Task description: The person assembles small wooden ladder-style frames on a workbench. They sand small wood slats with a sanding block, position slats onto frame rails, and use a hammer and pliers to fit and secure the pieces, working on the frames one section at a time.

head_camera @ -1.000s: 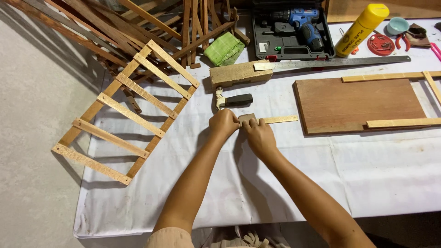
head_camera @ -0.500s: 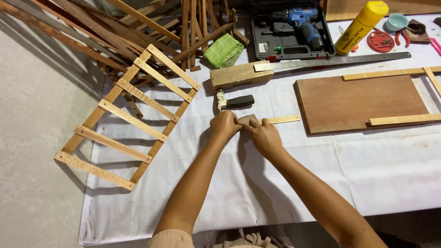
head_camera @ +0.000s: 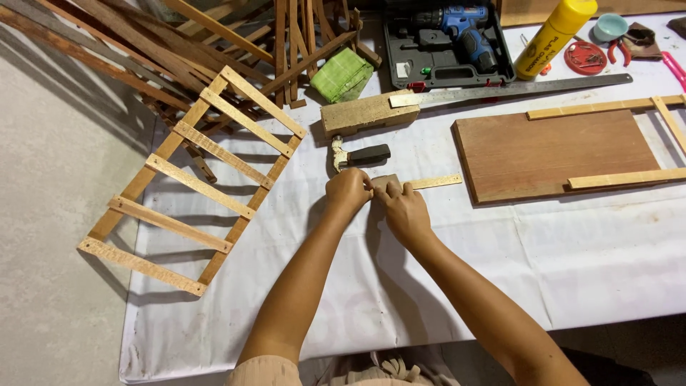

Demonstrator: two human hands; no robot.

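Both my hands meet at the middle of the white-covered table (head_camera: 543, 271). My left hand (head_camera: 347, 191) and my right hand (head_camera: 402, 208) together pinch the near end of a thin wooden strip (head_camera: 437, 181), which lies flat and points right. A small piece of wood (head_camera: 386, 181) shows between my fingers. Just beyond my left hand lies a hammer with a black handle (head_camera: 363, 154).
A wooden slatted frame (head_camera: 196, 177) hangs over the table's left edge. A brown board (head_camera: 543, 154) with strips lies at the right. Behind are a wood block (head_camera: 357, 113), a saw blade (head_camera: 514, 91), a drill case (head_camera: 446, 39), a yellow bottle (head_camera: 556, 30) and stacked slats (head_camera: 143, 43).
My hands have stayed together on the strip; only the view has shifted slightly.
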